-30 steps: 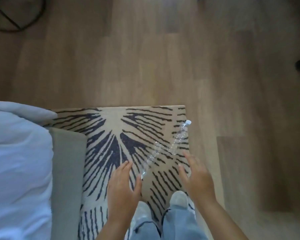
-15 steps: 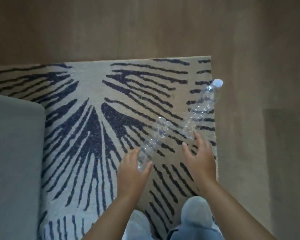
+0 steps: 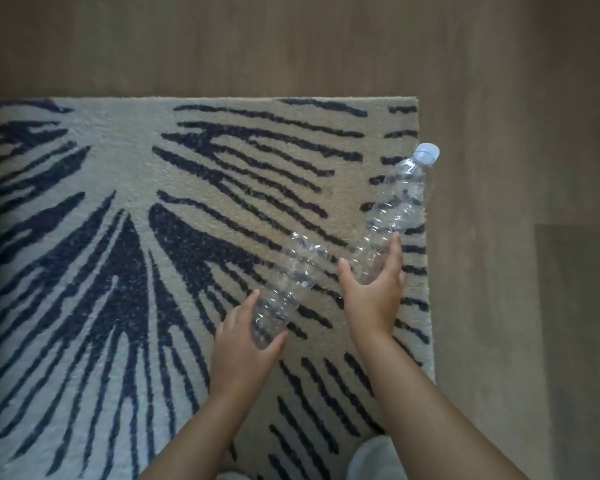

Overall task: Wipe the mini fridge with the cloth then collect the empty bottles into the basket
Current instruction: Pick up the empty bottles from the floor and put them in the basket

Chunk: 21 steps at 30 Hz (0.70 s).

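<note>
On the beige rug with dark leaf stripes [image 3: 118, 150] both empties lie flat, bases toward the person, probably for grabbing; no basket in view. The left hand [image 3: 243, 348] is half-closed, thumb and fingers wrapping the base of the clear ribbed plastic bottle [image 3: 291, 278]. The right hand [image 3: 371, 299] likewise wraps the clear pale-capped plastic bottle [image 3: 402, 199] at the rug's right edge.

A single wide-angle camera, worn on the head, looks almost straight down from above and behind the forearms, which enter at the bottom edge. It sits close: the left hand [image 3: 245, 344] and right hand [image 3: 373, 292] lie in the lower middle, one around the left bottle [image 3: 284, 292], the other around the capped bottle [image 3: 400, 199]. The patterned rug [image 3: 118, 168] spreads left of the hands. Wooden floor [image 3: 291, 46] lies beyond the fingertips and right of the right hand.
</note>
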{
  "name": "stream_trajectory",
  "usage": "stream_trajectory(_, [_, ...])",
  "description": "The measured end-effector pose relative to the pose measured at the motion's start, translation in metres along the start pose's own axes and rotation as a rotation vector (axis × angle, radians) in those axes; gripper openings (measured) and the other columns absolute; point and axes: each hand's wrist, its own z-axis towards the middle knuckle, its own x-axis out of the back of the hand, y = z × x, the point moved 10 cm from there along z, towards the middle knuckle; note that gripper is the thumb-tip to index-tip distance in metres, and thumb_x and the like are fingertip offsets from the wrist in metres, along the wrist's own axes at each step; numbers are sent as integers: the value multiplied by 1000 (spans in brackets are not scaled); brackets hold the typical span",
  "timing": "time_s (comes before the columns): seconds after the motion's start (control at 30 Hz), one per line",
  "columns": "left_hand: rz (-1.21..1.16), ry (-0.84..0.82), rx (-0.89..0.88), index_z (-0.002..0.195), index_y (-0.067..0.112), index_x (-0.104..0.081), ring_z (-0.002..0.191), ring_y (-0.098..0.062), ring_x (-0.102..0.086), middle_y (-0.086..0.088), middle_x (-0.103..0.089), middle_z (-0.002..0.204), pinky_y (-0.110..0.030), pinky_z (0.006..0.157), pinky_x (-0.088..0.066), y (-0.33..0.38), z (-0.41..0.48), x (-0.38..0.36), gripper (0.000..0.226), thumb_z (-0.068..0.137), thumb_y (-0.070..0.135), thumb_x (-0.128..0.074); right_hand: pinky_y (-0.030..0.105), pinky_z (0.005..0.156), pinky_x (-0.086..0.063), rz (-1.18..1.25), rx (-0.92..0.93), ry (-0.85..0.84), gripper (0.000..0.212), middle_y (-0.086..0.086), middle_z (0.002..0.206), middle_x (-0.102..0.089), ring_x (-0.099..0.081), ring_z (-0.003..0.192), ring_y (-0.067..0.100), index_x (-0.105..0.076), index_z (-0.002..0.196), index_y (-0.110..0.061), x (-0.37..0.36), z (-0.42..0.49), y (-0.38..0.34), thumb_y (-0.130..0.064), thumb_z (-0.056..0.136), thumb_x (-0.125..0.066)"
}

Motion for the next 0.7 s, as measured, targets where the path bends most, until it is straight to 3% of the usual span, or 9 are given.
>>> stream_trajectory(0.1, [-82,-2,47,137,35,-32,121,-14,-41,6,-44,136,-34,92,-41,5,-2,11,75,74,41,-71,3,40,-36,49,-65,-21,83,8,145,-25,-45,99,6,-16,141,-44,4,-6,-2,-26,79,-69])
stream_trajectory(0.2, [-193,-4,93,136,36,-33,113,-7,-40,7,-45,134,-28,87,-39,18,-14,25,75,72,39,-73,4,63,-38,13,-92,-48,78,5,147,-26,-42,122,19,-21,140,-41,15,-21,-8,-25,80,-68])
stream_trajectory(0.23, [-233,2,112,136,36,-34,110,-4,-39,8,-46,133,-26,86,-37,24,-19,32,76,72,39,-74,7,67,-37,5,-102,-60,75,4,146,-29,-42,122,19,-24,140,-39,19,-28,-12,-25,81,-68])
stream_trajectory(0.37, [-367,14,156,136,38,-33,113,-7,-41,7,-43,137,-31,91,-40,59,-48,72,75,71,39,-73,8,57,-37,42,-142,-106,64,2,138,-42,-50,107,13,-37,135,-34,42,-61,-45,-25,80,-68])
stream_trajectory(0.5, [-485,25,172,135,38,-35,117,-15,-47,7,-43,138,-47,90,-48,100,-78,123,74,71,39,-71,20,73,-47,80,-78,-136,60,-2,131,-48,-53,104,9,-43,131,-33,71,-91,-108,-27,78,-70])
stream_trajectory(0.57, [-525,69,162,133,37,-37,105,3,-50,14,-48,129,-29,81,-50,121,-94,152,71,71,38,-72,29,80,-53,117,-37,-138,61,-3,128,-52,-55,106,11,-44,131,-33,89,-105,-146,-28,76,-71])
stream_trajectory(0.63, [-569,110,148,130,37,-39,88,21,-47,28,-47,112,-6,65,-40,145,-108,184,68,70,41,-71,37,88,-52,175,2,-157,62,-4,127,-54,-54,111,15,-45,130,-33,105,-119,-185,-29,74,-73])
stream_trajectory(0.7, [-614,123,155,126,39,-40,97,12,-48,25,-47,114,-9,73,-41,168,-123,213,69,64,50,-69,29,89,-50,233,29,-176,62,-6,128,-54,-52,114,12,-46,129,-34,123,-135,-222,-27,74,-74])
